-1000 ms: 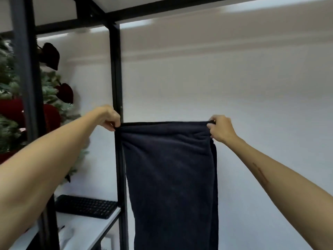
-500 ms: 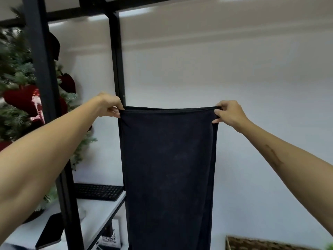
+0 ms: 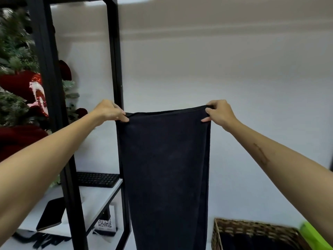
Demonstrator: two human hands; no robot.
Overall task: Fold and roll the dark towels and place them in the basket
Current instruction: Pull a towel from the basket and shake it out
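The person holds a dark towel (image 3: 163, 170) up in the air in front of a plain white wall (image 3: 234, 78), both arms stretched forward. The left hand (image 3: 110, 111) pinches the towel's upper left corner between thumb and curled fingers, and the right hand (image 3: 219, 112) grips the upper right corner the same way, so the top edge runs taut and nearly level between them. The cloth hangs straight down, seemingly doubled, with a second layer showing along its right side, and its lower end runs out of the bottom of the view. Low on the right stands a woven basket (image 3: 252, 230), just beside the hanging towel; dark cloth lies inside it, too shadowed to tell apart. A bright green thing (image 3: 317, 237) cuts into the basket's right side, blurred beyond naming. Behind the towel's left edge rises a black metal frame (image 3: 115, 60), whose rear post is partly covered by the cloth, while a front post stands over the left forearm. The frame carries a white shelf (image 3: 97, 199) with a black keyboard (image 3: 97, 179) at its back edge and a dark tablet (image 3: 51, 213) nearer its front. Under the shelf sits a small card with a QR code (image 3: 104, 223). At far left, behind the frame, stands a decorated Christmas tree (image 3: 16, 73) with red ornaments.
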